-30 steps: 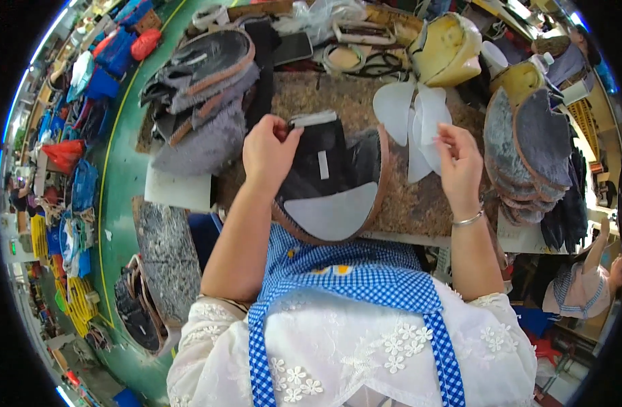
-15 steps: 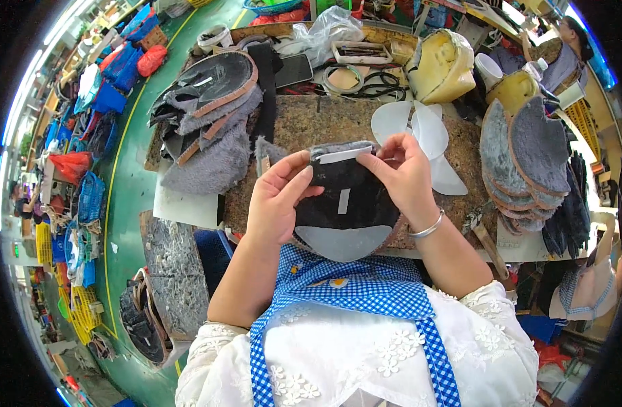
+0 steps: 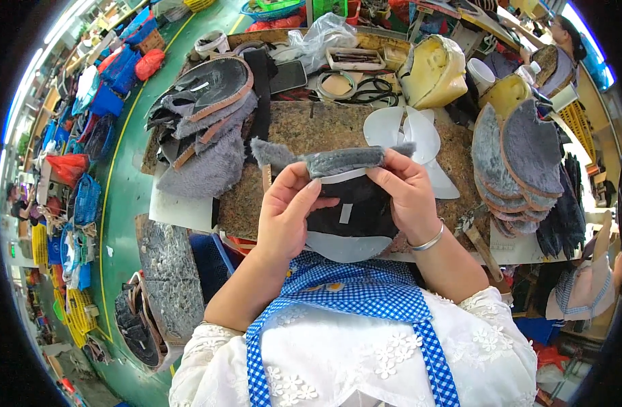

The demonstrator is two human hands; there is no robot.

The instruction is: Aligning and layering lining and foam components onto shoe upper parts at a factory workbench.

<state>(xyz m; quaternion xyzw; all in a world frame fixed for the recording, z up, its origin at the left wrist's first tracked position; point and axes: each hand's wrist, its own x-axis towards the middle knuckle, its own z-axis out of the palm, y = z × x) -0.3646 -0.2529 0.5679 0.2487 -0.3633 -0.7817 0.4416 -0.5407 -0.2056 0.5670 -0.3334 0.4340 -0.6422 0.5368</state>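
Note:
In front of my chest I hold a black fabric piece (image 3: 365, 211) with a grey fur fold (image 3: 345, 161) along its far edge. A thin white strip lies just below the fur, and a rounded translucent plastic sheet (image 3: 346, 247) covers its near end. My left hand (image 3: 288, 209) pinches the fold's left end between thumb and fingers. At the right end, my right hand (image 3: 407, 193), with a silver bangle at the wrist, grips it the same way. Grey fur tabs stick out beyond both hands. The underside of the piece is hidden.
Furry grey pieces (image 3: 206, 152) are piled on the left of the worn board (image 3: 290, 125); more grey half-round pieces (image 3: 531, 152) stack at right. Beyond my right hand lie white plastic sheets (image 3: 419, 136). A yellow block (image 3: 433, 71), scissors and a tool tray (image 3: 355, 58) stand farther back.
The far edge has turned up, so more grey fur shows above the white strip. My right fingers have closed round the right end, and fur now sticks out beside them.

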